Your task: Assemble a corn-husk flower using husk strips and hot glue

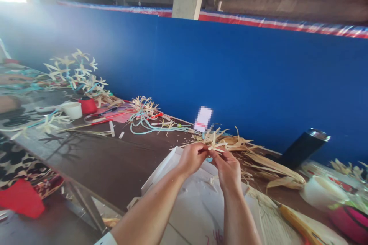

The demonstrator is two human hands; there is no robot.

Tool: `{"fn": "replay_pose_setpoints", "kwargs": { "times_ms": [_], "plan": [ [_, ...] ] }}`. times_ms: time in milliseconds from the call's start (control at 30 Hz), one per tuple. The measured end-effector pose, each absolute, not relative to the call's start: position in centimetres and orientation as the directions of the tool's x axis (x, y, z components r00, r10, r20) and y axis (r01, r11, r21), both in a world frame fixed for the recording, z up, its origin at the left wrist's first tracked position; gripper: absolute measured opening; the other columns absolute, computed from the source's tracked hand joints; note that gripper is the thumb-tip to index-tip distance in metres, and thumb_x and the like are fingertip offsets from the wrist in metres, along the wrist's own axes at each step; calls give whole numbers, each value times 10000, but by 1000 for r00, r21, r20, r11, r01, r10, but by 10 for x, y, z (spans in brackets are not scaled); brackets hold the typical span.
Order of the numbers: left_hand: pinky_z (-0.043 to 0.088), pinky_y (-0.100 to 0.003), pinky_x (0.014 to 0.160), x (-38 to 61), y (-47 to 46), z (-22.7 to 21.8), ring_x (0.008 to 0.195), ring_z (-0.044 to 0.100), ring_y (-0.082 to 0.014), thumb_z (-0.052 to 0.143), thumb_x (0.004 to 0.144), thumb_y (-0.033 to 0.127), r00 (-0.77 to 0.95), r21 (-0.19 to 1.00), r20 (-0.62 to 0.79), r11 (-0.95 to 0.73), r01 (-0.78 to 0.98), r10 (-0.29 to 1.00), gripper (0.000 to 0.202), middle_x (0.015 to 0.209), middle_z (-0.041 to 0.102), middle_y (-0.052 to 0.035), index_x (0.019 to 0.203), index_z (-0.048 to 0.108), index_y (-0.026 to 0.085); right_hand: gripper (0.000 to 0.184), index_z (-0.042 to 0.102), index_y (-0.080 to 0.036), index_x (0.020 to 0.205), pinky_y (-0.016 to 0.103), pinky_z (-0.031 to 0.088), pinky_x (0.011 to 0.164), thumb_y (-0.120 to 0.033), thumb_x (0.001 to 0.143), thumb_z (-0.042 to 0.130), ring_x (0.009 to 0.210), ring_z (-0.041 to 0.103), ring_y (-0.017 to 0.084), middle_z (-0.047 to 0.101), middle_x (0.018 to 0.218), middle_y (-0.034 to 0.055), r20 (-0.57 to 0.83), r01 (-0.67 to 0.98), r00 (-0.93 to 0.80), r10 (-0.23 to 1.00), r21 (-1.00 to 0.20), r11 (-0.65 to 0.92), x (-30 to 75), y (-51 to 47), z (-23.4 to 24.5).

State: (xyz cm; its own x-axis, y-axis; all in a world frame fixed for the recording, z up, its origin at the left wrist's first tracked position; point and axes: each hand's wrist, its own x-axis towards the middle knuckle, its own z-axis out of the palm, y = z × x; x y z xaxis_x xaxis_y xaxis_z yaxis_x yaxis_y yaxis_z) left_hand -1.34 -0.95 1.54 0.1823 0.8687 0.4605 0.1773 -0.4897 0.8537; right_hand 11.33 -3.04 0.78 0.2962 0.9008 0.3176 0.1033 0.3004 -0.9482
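Note:
Both my hands meet in front of me, above a white box (192, 203). Between them is a pale flower of dried husk petals (214, 142), its narrow petals spread outward. My left hand (196, 156) pinches the flower's left side between thumb and fingers. From the right, my right hand (228, 164) has its fingertips closed on the flower's base. The exact fingertip contact is partly hidden. Just beyond the hands lie dry corn husks (270, 164) and scraps on the dark table (138, 157).
A black flask (301, 149), a white cup (323, 191) and a yellow utility knife (299, 224) are on the right. To the left are finished husk flowers (83, 71), a white cup (72, 110) and red thread spool (87, 105). A blue partition (230, 69) stands behind; another person's arm (10, 104) shows far left.

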Motion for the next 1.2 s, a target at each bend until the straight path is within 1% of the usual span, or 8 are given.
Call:
{"fn": "replay_pose_setpoints", "kwargs": {
  "times_ms": [167,367,667,800,933,1000,1133,1200],
  "plan": [
    [385,-191,615,-13,-11,16,675,570,-112,532,757,213,179,846,472,-501,184,863,163,719,655,4,766,689,167,390,676,-162,880,259,408,566,-469,641,695,599,531,154,618,654,18,307,146,287,907,-950,276,117,-31,8],
    [387,-194,611,-12,-11,16,660,560,-114,525,760,215,174,840,477,-505,195,861,172,728,658,2,770,691,172,410,675,-164,893,248,401,556,-486,638,690,590,520,145,628,680,25,303,144,273,913,-951,272,117,-31,8],
    [407,-200,638,-12,-11,15,695,579,-123,536,757,212,167,837,476,-503,215,864,152,773,670,-3,770,684,180,394,694,-167,791,257,398,522,-510,597,695,555,514,154,601,599,18,347,193,328,879,-935,297,114,-34,13],
    [410,-200,648,-11,-10,14,714,589,-123,543,746,194,161,831,494,-518,204,855,141,777,672,2,758,683,181,371,695,-179,789,260,406,542,-504,611,691,583,531,162,609,614,16,341,192,304,889,-936,293,114,-36,15],
    [409,-203,625,-12,-10,14,686,583,-122,545,746,209,141,843,482,-501,196,865,141,742,667,3,751,681,171,393,692,-177,868,257,407,548,-485,625,697,607,530,158,634,685,27,323,156,285,902,-945,289,112,-36,15],
    [412,-208,618,-13,-10,16,683,583,-126,547,753,240,140,863,459,-478,165,877,156,721,664,-1,759,682,163,409,680,-172,912,247,396,528,-468,630,705,601,518,145,648,748,36,309,120,272,911,-951,286,111,-35,15],
    [444,-222,658,-14,-9,19,712,595,-135,581,735,288,133,919,390,-395,12,911,178,750,675,-17,786,679,149,409,655,-180,951,222,357,472,-446,645,710,577,502,123,656,828,45,302,76,270,914,-953,293,109,-34,15],
    [444,-219,620,-14,-7,20,659,578,-126,611,707,317,136,943,331,-328,-47,934,197,709,663,-20,763,671,138,392,649,-183,945,216,354,466,-443,656,704,564,498,115,655,823,43,305,77,294,906,-952,296,110,-34,14]
  ]
}}
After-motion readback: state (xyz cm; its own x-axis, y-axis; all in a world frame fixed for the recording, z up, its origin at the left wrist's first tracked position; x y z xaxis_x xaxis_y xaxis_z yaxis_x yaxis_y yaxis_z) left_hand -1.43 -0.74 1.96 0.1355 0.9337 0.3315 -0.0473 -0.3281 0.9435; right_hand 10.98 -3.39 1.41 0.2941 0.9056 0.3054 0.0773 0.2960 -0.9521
